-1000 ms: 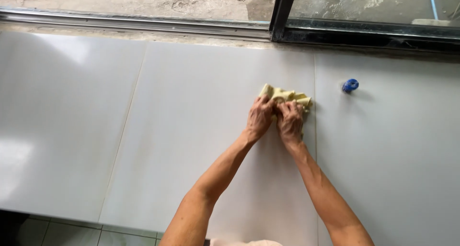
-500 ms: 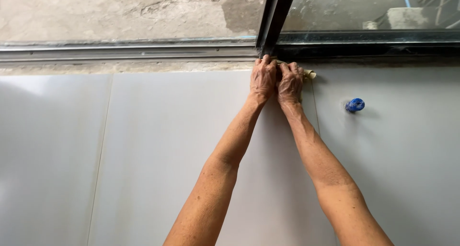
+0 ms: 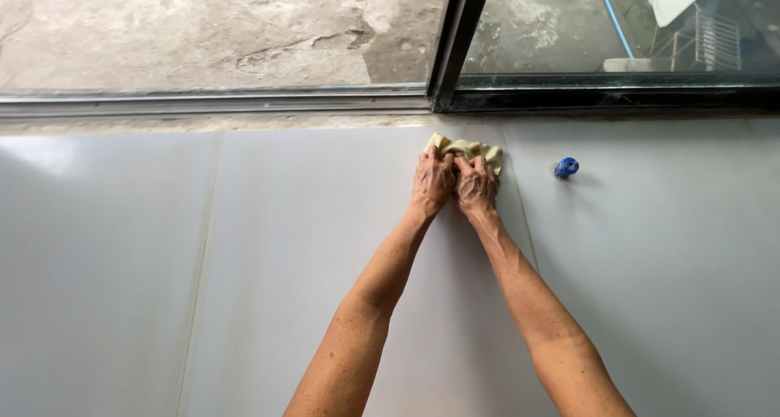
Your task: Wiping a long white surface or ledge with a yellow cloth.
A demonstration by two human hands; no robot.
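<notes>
Two hands, left hand [image 3: 432, 181] and right hand [image 3: 476, 186], lay side by side, fingers pressed together and curled down on a crumpled pale-yellow cloth [image 3: 467, 150], soft-looking, bunched flat against glossy white tiles [image 3: 244, 263] near the far dark window frame [image 3: 455, 43]. Small blue cap [image 3: 566, 168] stood just right.

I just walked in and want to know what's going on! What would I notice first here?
Two bare hands, the left hand and the right hand, press side by side on a crumpled pale yellow cloth in the middle of the glossy white tiled surface. A small blue rounded object sits on the tiles just right of them. Along the top runs a dark metal window frame.
</notes>
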